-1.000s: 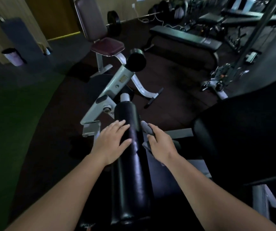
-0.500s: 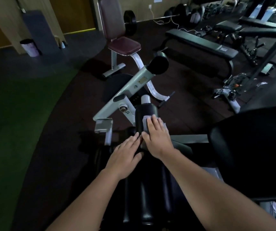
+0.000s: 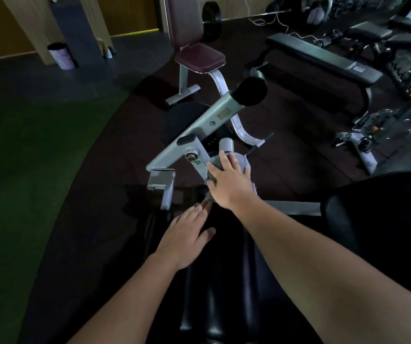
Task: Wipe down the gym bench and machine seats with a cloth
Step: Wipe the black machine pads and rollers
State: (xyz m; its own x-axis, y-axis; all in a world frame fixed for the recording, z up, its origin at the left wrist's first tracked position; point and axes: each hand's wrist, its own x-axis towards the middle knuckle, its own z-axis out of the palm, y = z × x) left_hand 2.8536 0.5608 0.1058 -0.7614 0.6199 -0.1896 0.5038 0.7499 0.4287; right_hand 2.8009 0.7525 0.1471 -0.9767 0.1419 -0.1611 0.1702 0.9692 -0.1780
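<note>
Cloth: we are working with a small grey cloth [image 3: 243, 162]. It is crumpled and showing only as pale edges round our right hand [image 3: 230, 183]. It is lying over the far end of the pad [image 3: 224, 281], just below a grey metal stub [image 3: 226, 144].
Right hand: it is pressing down on the cloth. Its fingers [image 3: 225, 161] are spread and nearly straight, released rather than clenched, and they are covering most of the fabric.
Left hand: our left hand [image 3: 187, 238] is resting flat on the pad, nearer to us. Its fingers are lying straight and close together, released and grasping nothing. The fingertips are reaching almost to the right wrist.
Pad: the pad is black, glossy and rounded, running away from us between our forearms. Light is catching on it in long streaks.
Lever: a pale grey lever [image 3: 199, 130] is slanting up to the right from beside the cloth. It is ending in a round black cap [image 3: 250, 88].
Black seat: a black seat [image 3: 385, 232] is sitting to the right of the pad, too dark for us to tell its surface.
Beyond: a maroon seat [image 3: 200, 58] with a backrest is standing on a white frame. A black bench [image 3: 323, 58] is standing well to its right.
Floor: the dark floor [image 3: 286, 155] is lying under the machines, with green turf [image 3: 25, 170] at the left.
</note>
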